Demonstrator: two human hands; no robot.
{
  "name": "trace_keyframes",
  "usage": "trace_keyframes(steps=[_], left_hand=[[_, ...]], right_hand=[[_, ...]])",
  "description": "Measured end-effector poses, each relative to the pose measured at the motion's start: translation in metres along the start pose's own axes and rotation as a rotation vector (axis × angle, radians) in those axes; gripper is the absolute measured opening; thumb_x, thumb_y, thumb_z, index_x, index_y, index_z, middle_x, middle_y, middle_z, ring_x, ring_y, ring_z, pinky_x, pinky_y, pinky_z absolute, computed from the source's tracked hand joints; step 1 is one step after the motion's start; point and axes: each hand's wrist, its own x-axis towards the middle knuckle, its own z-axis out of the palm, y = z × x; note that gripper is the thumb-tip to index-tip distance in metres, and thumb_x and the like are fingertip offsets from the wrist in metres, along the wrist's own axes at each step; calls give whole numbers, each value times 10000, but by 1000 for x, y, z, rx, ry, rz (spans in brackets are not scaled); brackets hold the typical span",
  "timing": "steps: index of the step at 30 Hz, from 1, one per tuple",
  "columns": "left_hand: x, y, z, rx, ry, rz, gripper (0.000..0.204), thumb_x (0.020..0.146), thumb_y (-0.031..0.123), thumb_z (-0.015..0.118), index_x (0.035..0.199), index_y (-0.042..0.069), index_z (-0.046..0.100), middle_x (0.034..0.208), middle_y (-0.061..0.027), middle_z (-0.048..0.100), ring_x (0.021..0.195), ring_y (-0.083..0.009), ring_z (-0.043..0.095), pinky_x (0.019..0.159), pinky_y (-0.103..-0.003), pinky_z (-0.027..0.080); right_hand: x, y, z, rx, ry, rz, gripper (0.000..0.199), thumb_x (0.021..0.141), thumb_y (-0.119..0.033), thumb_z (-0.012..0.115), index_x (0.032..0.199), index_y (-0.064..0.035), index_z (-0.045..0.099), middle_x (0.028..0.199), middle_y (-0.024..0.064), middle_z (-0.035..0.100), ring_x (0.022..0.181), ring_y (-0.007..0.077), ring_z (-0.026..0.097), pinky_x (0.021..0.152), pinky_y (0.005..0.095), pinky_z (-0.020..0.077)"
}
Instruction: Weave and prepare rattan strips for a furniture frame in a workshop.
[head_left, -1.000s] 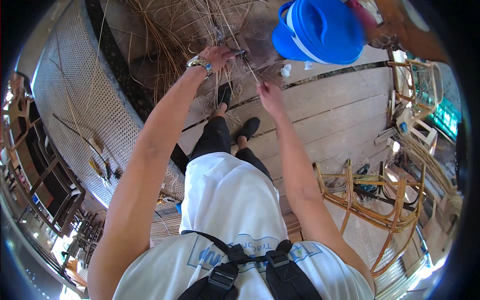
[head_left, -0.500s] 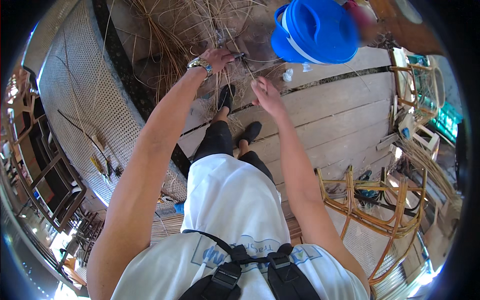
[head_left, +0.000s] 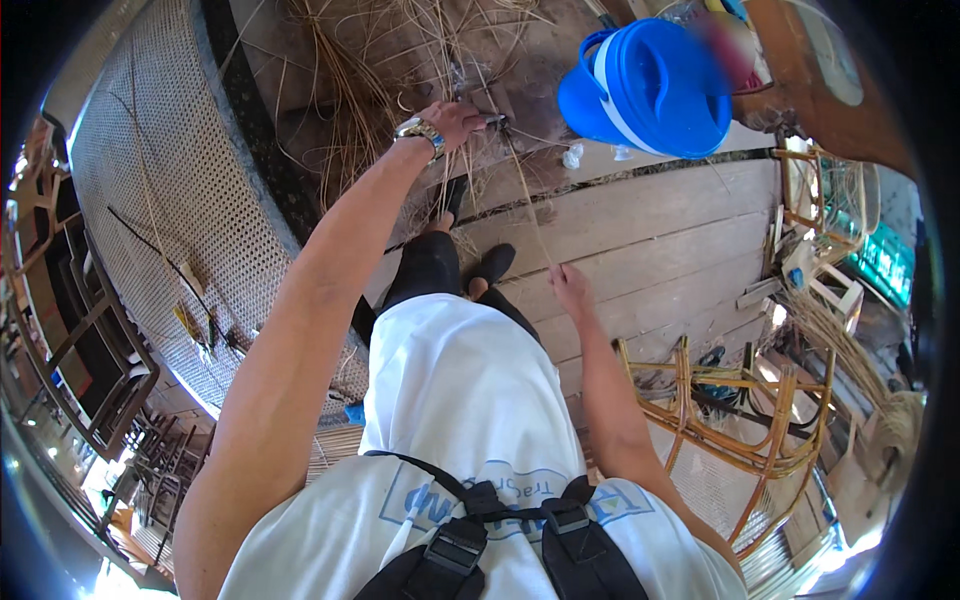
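Observation:
My left hand (head_left: 455,122), with a metal-banded watch at its wrist, is closed around a small dark metal tool (head_left: 496,121) low over the floorboards. From the tool's end a thin pale cane strip (head_left: 528,195) runs straight to my right hand (head_left: 572,290). The right fingers are pinched on that strip, above the planks and nearer my body. What kind of tool it is, I cannot make out. Many loose cane strips (head_left: 360,85) lie tangled beyond and beside my left hand.
A large woven cane panel (head_left: 175,170) with a dark edge stands at the left. A blue lidded jug (head_left: 660,90) is at the far right, beside a brown wooden piece (head_left: 790,50). Rattan chair frames (head_left: 740,395) stand at the right. Scraps litter the plank floor (head_left: 660,235).
My right hand has moved back toward my body, away from the left, with the strip now stretched between them. The left hand keeps its grip on the tool.

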Motion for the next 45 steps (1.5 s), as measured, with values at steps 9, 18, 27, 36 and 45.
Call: trace_keyframes(steps=[9, 18, 27, 36, 45], left_hand=[[3, 2, 0, 19, 56, 51, 355, 944, 426, 516, 1080, 146, 686, 1016, -123, 691, 958, -337, 641, 841, -443, 503], [5, -6, 4, 111, 101, 200, 361, 953, 417, 501, 1096, 136, 677, 1037, -124, 686, 1004, -339, 627, 874, -431, 490], [6, -3, 1, 14, -1, 75, 350, 948, 413, 507, 1118, 158, 677, 1019, -119, 692, 979, -320, 638, 853, -433, 494], [6, 0, 0, -6, -4, -21, 315, 955, 389, 473, 1108, 186, 659, 1066, -105, 675, 1020, -324, 625, 880, -437, 494], [7, -3, 1, 22, 56, 74, 341, 953, 394, 499, 1112, 150, 675, 1004, -129, 691, 971, -330, 642, 849, -435, 499]], right_hand=[[75, -199, -34, 639, 113, -244, 535, 896, -502, 591, 1064, 6, 596, 971, 183, 677, 739, 390, 631, 739, 440, 500], [43, -70, -2, -7, 442, -424, 284, 916, -312, 578, 929, -28, 596, 852, 207, 638, 841, 437, 597, 703, 496, 465], [-22, 7, -17, -252, 123, -111, 777, 797, -522, 683, 1316, 25, 493, 1304, 247, 537, 1239, 364, 497, 1040, 428, 392], [67, -213, -34, 307, 93, -140, 443, 909, -463, 588, 980, -29, 646, 822, 163, 690, 758, 369, 662, 696, 465, 505], [-2, -74, -11, -92, 295, -206, 389, 959, -407, 467, 959, -59, 642, 896, 225, 648, 863, 429, 614, 732, 509, 477]])
